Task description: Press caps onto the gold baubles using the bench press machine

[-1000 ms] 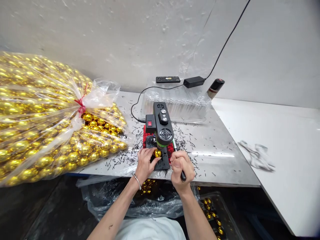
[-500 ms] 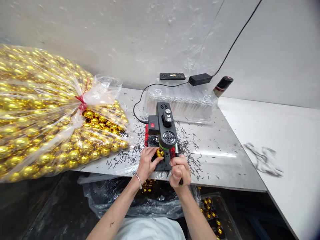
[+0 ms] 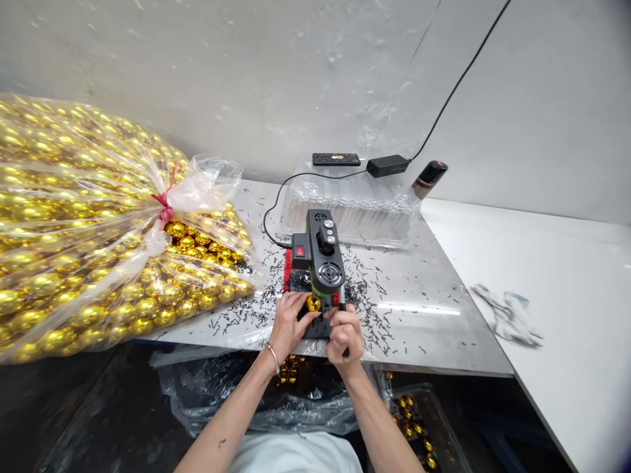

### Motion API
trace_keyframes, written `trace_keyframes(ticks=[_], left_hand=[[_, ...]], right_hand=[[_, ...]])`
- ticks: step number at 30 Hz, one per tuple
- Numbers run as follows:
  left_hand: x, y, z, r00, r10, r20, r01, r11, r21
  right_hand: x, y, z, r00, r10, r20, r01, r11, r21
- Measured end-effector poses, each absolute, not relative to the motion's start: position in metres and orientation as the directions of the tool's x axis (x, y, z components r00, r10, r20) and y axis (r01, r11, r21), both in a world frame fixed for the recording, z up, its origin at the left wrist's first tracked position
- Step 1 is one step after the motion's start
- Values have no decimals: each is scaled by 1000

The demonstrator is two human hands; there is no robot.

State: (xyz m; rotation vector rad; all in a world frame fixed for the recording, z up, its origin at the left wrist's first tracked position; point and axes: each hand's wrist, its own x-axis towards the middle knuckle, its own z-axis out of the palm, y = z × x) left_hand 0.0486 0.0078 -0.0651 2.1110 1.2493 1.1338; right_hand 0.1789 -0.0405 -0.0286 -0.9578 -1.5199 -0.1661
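Observation:
A small black bench drill press [image 3: 325, 253] with a red switch stands on the table. Under its head, a shiny gold ball [image 3: 314, 303] is pinched between the thumb and fingers of my left hand [image 3: 290, 322]. My right hand [image 3: 346, 335] is wrapped round the press's lever handle [image 3: 344, 305], to the right of the head. Black shavings [image 3: 367, 289] lie thickly about the base. The drill tip and the ball's underside are hidden.
A large clear bag of gold balls [image 3: 89, 223], tied with red string, fills the left. Behind the press are clear plastic trays [image 3: 345, 203], a black power adapter [image 3: 388, 165] and a black-capped can [image 3: 430, 177]. White gloves [image 3: 510, 315] lie right. Below the edge hangs an open plastic bag [image 3: 221, 387].
My right hand and the lever have shifted slightly left, closer to the press. My left hand still holds the gold ball under the head. The whole view has moved a little.

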Motion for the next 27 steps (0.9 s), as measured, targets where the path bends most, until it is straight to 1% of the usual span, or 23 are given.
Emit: trace_keyframes(ticks=[2,4,7,10,12,14,16,19,22,23,24,25,27], left_hand=[[48,8,-66,257,865,431,506,-501,702],[49,9,-67,253,865,434,501,-501,706],[50,12,-67,239,864,442,485,-501,717],[51,13,-61,217,866,450,467,-497,731],[46,4,-55,177,867,465,465,-490,737],[35,-14,-52,145,863,483,464,-491,738],[21,-43,-55,178,860,479,451,-504,737],[0,-90,-71,309,872,381,434,-485,759],[-14,-115,-81,307,925,226,433,-347,832],[-19,-114,-79,287,935,207,428,-319,846],[-23,-107,-74,264,939,219,428,-318,846],[-28,-96,-66,231,936,266,438,-345,830],[-40,-59,-43,152,898,414,517,-429,741]], right_hand=[[180,-41,-26,73,468,881,661,639,-394],[179,-42,-18,85,464,882,652,643,-402],[178,-42,8,160,467,870,599,654,-462],[176,-43,43,237,535,811,553,611,-566],[176,-44,61,250,583,773,527,588,-614],[176,-46,67,240,601,762,520,583,-624],[176,-48,63,226,593,773,527,592,-609],[176,-48,48,233,565,791,531,608,-591],[173,-46,36,286,539,793,511,614,-602],[172,-46,34,304,533,789,504,613,-608],[172,-45,32,318,529,787,501,610,-613],[171,-45,30,323,528,785,503,607,-615],[172,-46,26,316,529,787,515,601,-611]])
